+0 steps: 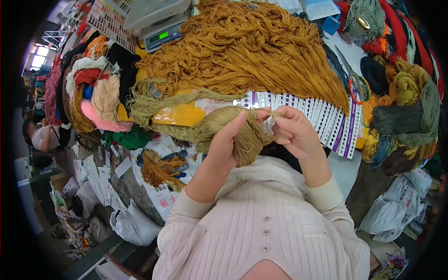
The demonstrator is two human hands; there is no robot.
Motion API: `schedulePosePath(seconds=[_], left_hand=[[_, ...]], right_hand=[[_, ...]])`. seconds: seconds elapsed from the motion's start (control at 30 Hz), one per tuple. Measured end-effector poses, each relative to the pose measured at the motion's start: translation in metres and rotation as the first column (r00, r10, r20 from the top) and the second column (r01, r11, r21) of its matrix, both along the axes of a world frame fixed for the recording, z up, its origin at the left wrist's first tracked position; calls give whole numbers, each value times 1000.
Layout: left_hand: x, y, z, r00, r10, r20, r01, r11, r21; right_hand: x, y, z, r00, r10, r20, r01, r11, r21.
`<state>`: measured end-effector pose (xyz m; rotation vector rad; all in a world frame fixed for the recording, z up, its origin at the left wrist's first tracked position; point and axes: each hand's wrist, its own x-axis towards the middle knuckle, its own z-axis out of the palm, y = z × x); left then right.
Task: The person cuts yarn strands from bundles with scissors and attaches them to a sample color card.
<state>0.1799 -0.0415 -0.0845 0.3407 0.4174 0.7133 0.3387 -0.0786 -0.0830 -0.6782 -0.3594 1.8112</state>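
Close in front of my body, a bundle of olive-tan yarn (215,122) is in my left hand (227,140), whose thumb lies over the strands. At the bundle's right end, my right hand (298,135) pinches some of the strands between thumb and fingers. Olive strands (144,105) run from the bundle to the left over a yellow surface (177,115). Behind both hands lies a large heap of golden-brown yarn (247,46), and white cards with punched holes (322,119) are fanned out along its near edge.
A scale (162,35) reading 0.00 stands at the back left. Scissors (357,84) and a glass jar (358,28) are at the right. Coloured yarn (105,88) hangs left, more (401,116) right. Plastic bags (133,224) sit below. Another person (44,137) is at far left.
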Motion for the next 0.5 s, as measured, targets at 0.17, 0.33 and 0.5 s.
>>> schedulePosePath(seconds=[0.17,0.33,0.5], left_hand=[[-1,1,5,999,-38,-16,38,999,0],[-2,2,2,996,-80,-25,81,996,36],[-3,2,0,995,-91,44,91,996,-9]], right_hand=[[-3,2,12,901,103,421,-86,995,-59],[-2,1,4,850,119,513,-116,993,-38],[0,0,6,913,122,389,-104,992,-67]])
